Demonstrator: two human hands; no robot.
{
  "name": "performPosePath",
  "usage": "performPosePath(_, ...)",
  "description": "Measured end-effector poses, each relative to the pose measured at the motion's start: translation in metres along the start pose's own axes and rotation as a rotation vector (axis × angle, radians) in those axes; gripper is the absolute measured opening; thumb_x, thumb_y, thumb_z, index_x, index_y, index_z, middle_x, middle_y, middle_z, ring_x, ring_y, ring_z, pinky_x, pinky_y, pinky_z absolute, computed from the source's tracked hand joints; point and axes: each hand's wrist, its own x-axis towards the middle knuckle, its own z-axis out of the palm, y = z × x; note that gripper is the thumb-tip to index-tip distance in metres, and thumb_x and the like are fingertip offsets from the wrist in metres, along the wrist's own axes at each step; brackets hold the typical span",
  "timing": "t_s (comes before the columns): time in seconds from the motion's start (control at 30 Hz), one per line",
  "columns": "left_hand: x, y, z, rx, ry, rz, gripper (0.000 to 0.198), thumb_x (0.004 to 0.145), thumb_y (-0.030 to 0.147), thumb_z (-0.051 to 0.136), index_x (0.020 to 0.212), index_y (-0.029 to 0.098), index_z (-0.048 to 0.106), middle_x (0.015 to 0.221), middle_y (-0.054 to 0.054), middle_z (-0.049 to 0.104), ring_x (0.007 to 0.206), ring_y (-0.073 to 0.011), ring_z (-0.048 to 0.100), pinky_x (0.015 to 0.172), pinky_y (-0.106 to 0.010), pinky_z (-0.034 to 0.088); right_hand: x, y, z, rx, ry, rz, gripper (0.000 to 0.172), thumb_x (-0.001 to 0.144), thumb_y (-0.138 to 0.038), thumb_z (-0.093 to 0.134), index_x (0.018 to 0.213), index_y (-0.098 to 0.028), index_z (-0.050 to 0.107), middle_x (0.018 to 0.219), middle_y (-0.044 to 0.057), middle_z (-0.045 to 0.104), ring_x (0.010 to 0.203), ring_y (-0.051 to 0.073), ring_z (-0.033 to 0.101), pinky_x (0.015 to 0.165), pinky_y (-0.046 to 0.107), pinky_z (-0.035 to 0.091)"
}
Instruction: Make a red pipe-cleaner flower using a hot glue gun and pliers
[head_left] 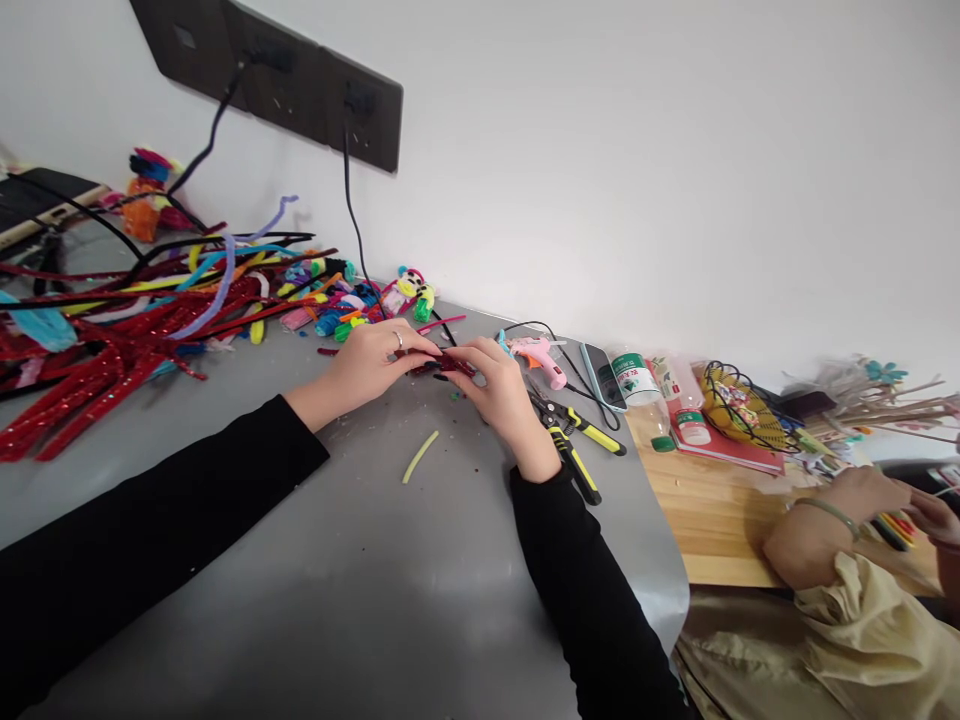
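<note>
Dark red glittery piece [459, 365]: in the head view, the only one, held between both hands just above the grey table [360, 600], near its wall side.
Left hand [367, 358]: thumb and forefinger pinch the left end of the piece; a ring shows on one finger.
Right hand [496, 385]: thumb and fingers grasp the other end, their tips close to the left hand's.
Fingertip gap: small and partly covered by fingers, so whether the piece is being bent, twisted or pressed is hard to tell.
Step in hand: close two-handed shaping or joining, I judge.
Next move: calls for one hand to steady the piece while the other works it, with light pressure.
Yellow-green strip [420, 457]: lies loose on the table, nearer the wearer than the hands.
Pink glue gun [536, 358]: rests just beyond the right hand, untouched.
Yellow-handled pliers [574, 465]: lie beside the right wrist, also untouched.
Red glitter strips [112, 370]: heaped to the left, well apart from the fingers.
</note>
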Motion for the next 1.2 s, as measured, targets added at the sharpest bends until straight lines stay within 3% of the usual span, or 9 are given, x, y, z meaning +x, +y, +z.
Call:
performPosePath(0.3, -0.0012, 0.0004, 0.0033, -0.017, -0.02, 0.077, 0.026, 0.1, 0.034, 0.06, 0.094, 0.022, 0.081, 0.089, -0.006, 0.08, 0.081, -0.0184, 0.071, 0.075, -0.03, 0.057, -0.0006, 0.0, 0.001, -0.094, -0.027, 0.002, 0.017, 0.1, -0.031, 0.063, 0.111, -0.023, 0.074, 0.103, 0.009, 0.071, 0.097, 0.025, 0.06, 0.088, 0.038, 0.049)
performPosePath(0.83, -0.0029, 0.0009, 0.005, 0.01, -0.08, 0.013, 0.029, 0.1, 0.042, 0.058, 0.105, 0.022, 0.078, 0.095, -0.006, 0.078, 0.076, -0.0174, 0.068, 0.07, -0.029, 0.056, 0.0001, 0.0037, 0.0052, -0.116, 0.035, 0.076, 0.01, 0.097, -0.023, 0.066, 0.097, -0.023, 0.076, 0.09, 0.006, 0.071, 0.087, 0.023, 0.06, 0.08, 0.036, 0.047)
performPosePath(1.2, -0.0031, -0.0033, 0.0033, 0.225, -0.168, 0.197, 0.036, 0.107, 0.04, 0.047, 0.109, 0.021, 0.078, 0.101, -0.008, 0.08, 0.097, -0.0237, 0.069, 0.08, -0.033, 0.056, -0.0013, 0.0058, 0.0076, -0.128, 0.018, 0.056, 0.011, 0.097, -0.024, 0.066, 0.094, -0.023, 0.076, 0.09, 0.006, 0.072, 0.087, 0.023, 0.062, 0.08, 0.035, 0.047)
